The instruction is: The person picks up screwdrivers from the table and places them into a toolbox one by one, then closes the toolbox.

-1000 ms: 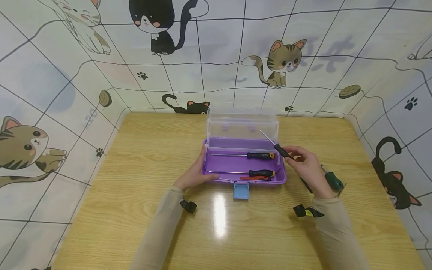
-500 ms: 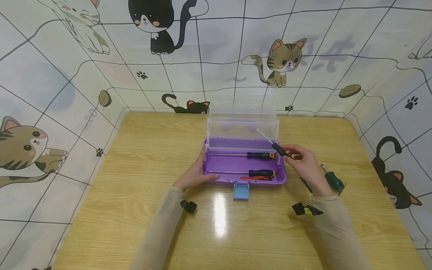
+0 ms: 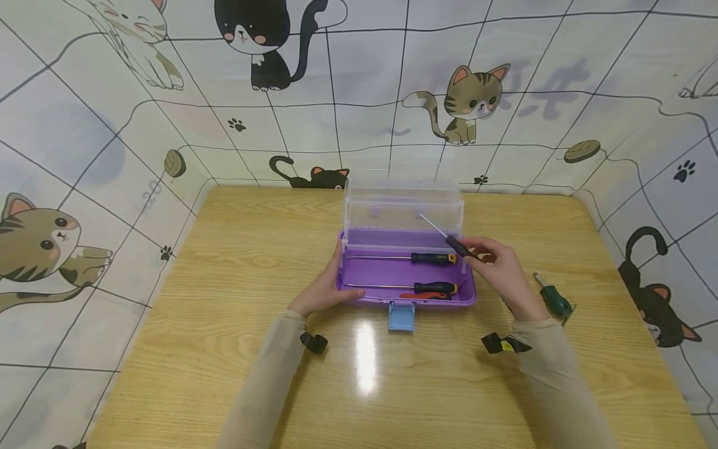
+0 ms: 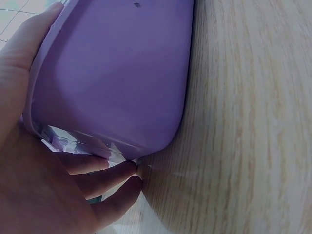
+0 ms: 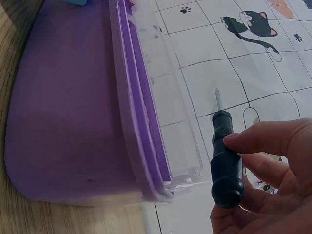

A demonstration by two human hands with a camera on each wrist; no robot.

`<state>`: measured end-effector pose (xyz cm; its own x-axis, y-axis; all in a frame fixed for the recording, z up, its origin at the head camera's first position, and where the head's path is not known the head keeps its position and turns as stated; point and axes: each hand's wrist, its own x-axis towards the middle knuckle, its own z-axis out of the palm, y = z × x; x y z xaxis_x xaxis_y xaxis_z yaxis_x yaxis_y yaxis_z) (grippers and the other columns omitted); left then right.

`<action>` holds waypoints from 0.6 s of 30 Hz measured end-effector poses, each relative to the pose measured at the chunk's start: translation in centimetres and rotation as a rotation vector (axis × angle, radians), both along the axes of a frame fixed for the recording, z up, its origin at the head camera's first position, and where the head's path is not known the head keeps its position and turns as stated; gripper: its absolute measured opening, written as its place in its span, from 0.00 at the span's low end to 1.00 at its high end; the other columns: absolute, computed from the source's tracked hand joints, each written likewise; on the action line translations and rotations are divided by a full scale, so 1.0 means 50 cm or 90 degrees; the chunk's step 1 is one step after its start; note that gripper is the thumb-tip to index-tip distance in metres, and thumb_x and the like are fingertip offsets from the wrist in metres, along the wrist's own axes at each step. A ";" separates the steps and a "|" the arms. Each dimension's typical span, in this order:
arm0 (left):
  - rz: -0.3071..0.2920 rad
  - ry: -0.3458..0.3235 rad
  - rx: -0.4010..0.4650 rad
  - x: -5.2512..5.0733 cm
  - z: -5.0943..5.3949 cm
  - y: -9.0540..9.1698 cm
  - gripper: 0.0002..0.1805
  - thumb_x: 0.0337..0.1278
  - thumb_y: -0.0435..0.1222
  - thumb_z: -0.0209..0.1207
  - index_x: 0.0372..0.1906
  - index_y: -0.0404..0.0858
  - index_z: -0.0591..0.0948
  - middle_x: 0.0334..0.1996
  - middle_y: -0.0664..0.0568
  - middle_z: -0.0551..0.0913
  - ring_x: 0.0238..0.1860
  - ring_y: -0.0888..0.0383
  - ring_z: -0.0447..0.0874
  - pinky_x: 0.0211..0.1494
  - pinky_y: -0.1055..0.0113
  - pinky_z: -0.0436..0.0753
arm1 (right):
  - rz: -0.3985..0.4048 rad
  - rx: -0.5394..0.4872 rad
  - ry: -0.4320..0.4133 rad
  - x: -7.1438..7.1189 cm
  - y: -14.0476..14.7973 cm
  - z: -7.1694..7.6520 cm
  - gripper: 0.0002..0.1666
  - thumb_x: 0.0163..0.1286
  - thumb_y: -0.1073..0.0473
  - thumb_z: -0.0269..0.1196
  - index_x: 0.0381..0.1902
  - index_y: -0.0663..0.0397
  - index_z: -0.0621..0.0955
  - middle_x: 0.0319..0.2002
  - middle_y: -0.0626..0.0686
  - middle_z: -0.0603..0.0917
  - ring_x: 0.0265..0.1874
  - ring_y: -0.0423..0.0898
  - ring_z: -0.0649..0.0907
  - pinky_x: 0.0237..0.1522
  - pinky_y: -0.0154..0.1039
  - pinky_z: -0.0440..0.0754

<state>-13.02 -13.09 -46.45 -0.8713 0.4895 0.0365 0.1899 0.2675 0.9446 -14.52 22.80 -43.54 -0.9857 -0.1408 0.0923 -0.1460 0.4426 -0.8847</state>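
Slim black-handled screwdriver [image 3: 459,245] hanging near right rear corner of open purple plastic box [image 3: 373,273], right hand [image 3: 500,269] pinching it between fingers; left hand [image 3: 320,290] gripping box's left end. Work seemingly partway: two black-and-yellow screwdrivers [image 3: 434,288], orange-red tool [image 3: 424,297] lying inside; green-handled screwdriver [image 3: 555,301] lying outside on table [image 3: 224,299].

I see a bare patch of pale wood-grained worktop [image 3: 252,249] with a white streak of glare [image 3: 366,365] near its front. A white backdrop [image 3: 370,75] with dark grid lines rises behind the worktop and along both its sides. I can make out a printed black-and-white cat [image 3: 269,68] and a striped cat [image 3: 473,100] beyond the worktop, another striped cat [image 3: 50,237] left of it, and a black cat [image 3: 664,305] to its right.
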 end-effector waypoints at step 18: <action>0.014 -0.042 -0.024 0.002 0.002 0.000 0.67 0.49 0.33 0.71 0.74 0.37 0.27 0.75 0.42 0.28 0.74 0.48 0.33 0.74 0.54 0.42 | 0.029 0.005 0.001 -0.016 -0.019 0.011 0.18 0.66 0.68 0.63 0.54 0.62 0.81 0.46 0.60 0.81 0.39 0.45 0.75 0.36 0.29 0.73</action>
